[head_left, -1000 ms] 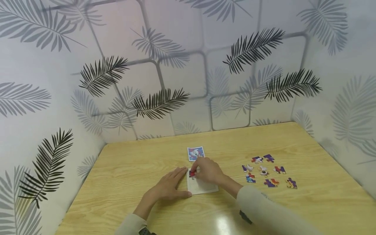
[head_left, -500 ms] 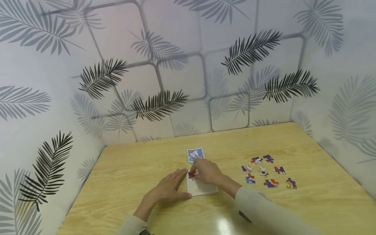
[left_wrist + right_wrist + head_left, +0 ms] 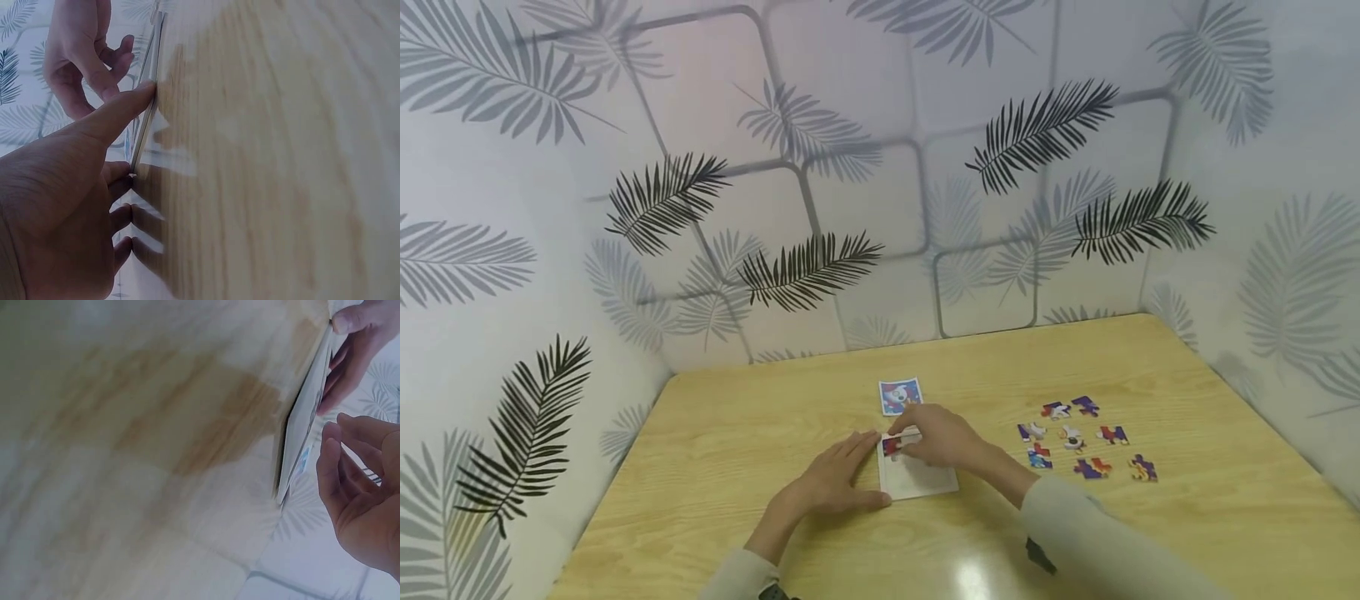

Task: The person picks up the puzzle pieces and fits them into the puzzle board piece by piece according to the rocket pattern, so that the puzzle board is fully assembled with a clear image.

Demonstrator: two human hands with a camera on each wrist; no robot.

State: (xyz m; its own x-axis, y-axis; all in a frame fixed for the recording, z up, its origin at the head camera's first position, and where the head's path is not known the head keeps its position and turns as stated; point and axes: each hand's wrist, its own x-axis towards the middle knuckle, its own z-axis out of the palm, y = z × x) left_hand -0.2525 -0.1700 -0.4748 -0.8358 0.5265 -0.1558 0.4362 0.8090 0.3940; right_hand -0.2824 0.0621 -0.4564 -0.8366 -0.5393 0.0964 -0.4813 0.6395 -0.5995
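- Although the fingers of the right hand come near to one another, the index finger and the thumb stand a little apart, and I see nothing held between them.
- Under and beside these two tips is a red and purple puzzle piece, which lies in the upper left corner of the white tray; whether a tip touches it, I cannot tell.
- The left hand has its fingers rather straight and the thumb spread wide, so it goes along the left side of the tray, touching the edge and closing round nothing; I judge that this is for keeping the tray steady.
- As for pose, the right hand comes in from the right, palm down and bent at the knuckles, with the forearm slanting across the counter; the left one lies low, reaching forward.
- Just beyond the tray is a small picture card, partly covered by the right hand, probably put there to be easily compared.
- Farther to the right, eight loose puzzle pieces are spread apart from each other, picture side up, perhaps so that each can be recognised and picked singly.
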